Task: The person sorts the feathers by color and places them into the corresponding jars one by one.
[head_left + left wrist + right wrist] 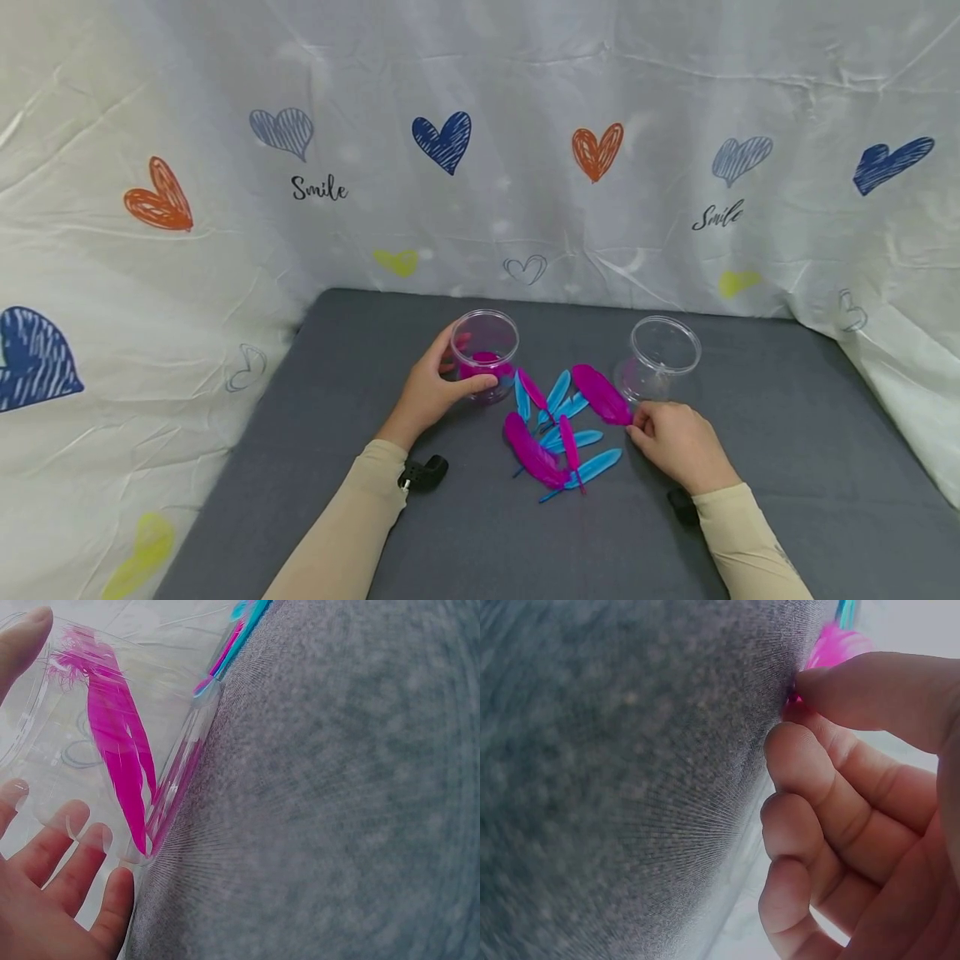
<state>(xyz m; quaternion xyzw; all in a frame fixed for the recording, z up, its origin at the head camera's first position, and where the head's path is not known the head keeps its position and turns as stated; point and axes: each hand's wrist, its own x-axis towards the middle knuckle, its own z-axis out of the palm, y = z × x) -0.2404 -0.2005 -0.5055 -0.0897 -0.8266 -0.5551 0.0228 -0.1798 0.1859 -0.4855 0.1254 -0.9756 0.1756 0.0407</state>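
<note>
My left hand [429, 393] holds a clear plastic cup [517, 340] upright on the table, the thumb on its near side and the fingers round its far left. Magenta feathers [120, 735] lie inside, leaning against the wall in the left wrist view. Over on the right, my right hand [681, 443] pinches the quill end of a wide magenta feather [598, 392] between thumb and index finger. That feather [838, 646] is partly hidden behind the thumb in the right wrist view. Its other end points left, beside the loose pile.
Several blue feathers [596, 467] and magenta feathers [531, 454] lie in a loose pile between the hands. A second clear cup [698, 350] stands just behind the right hand. The grey table [360, 350] backs onto a white curtain [517, 75] printed with hearts.
</note>
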